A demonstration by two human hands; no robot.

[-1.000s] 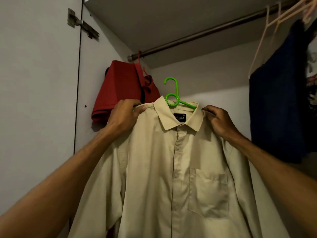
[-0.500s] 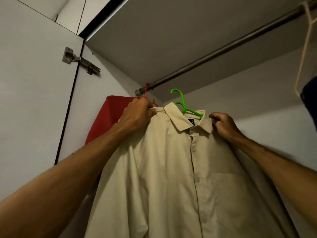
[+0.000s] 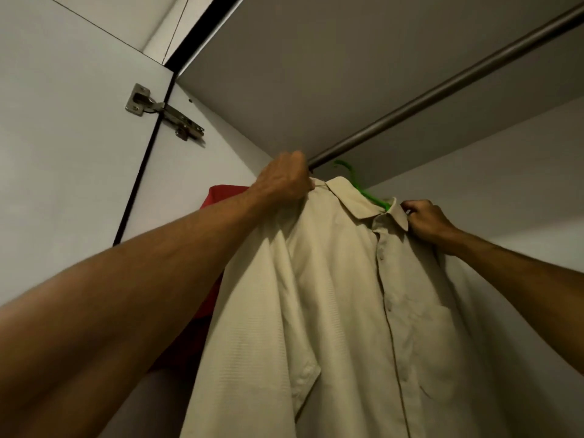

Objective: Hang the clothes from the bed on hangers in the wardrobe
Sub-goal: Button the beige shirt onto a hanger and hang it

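Observation:
A beige button-up shirt [image 3: 341, 295] hangs on a green hanger [image 3: 368, 194], raised high inside the wardrobe. The hanger's hook reaches up to the metal rail [image 3: 442, 90]; whether it sits over the rail I cannot tell. My left hand [image 3: 284, 181] grips the shirt's left shoulder just below the rail's left end. My right hand [image 3: 425, 218] grips the right shoulder beside the collar. A red garment [image 3: 221, 197] hangs behind the shirt at the left, mostly hidden by my left arm.
The open wardrobe door [image 3: 63, 153] stands at the left with a metal hinge [image 3: 161, 110] joining it to the side wall. The wardrobe's top panel [image 3: 316, 58] lies close above the rail. The rail runs bare to the upper right.
Both hands have lifted the shirt and hanger upward to the rail. My view has tilted up, so the dark garment at the right has left the frame.

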